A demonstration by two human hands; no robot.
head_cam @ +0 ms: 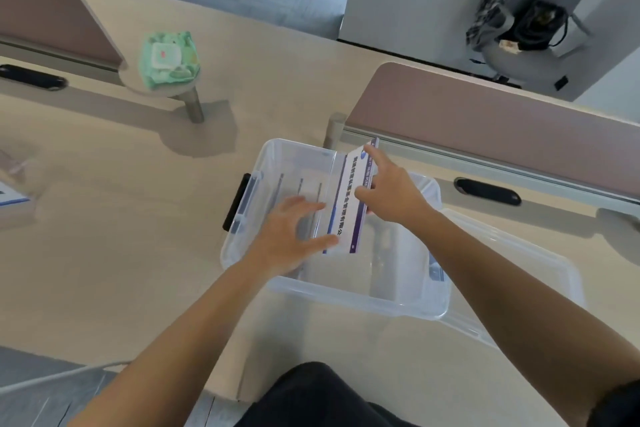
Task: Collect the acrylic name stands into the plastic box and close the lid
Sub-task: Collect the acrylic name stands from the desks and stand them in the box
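Observation:
A clear plastic box (360, 298) stands open on the beige desk in front of me. Several acrylic name stands (299, 189) stand on edge in its left part. My right hand (391, 194) holds one more acrylic name stand (348, 204), white with purple edges and printed text, upright over the box's middle, forefinger stretched along its top. My left hand (289, 241) reaches into the box with spread fingers, its thumb touching the lower end of that stand. The clear lid (519, 253) lies under the box, sticking out to its right.
A green wipes pack (169, 59) sits on a small round shelf at the back left. Mauve divider panels (502, 121) run behind the box and at the far left. Another name stand (10, 198) shows at the left edge. Black cable grommets (486, 191) sit in the desk.

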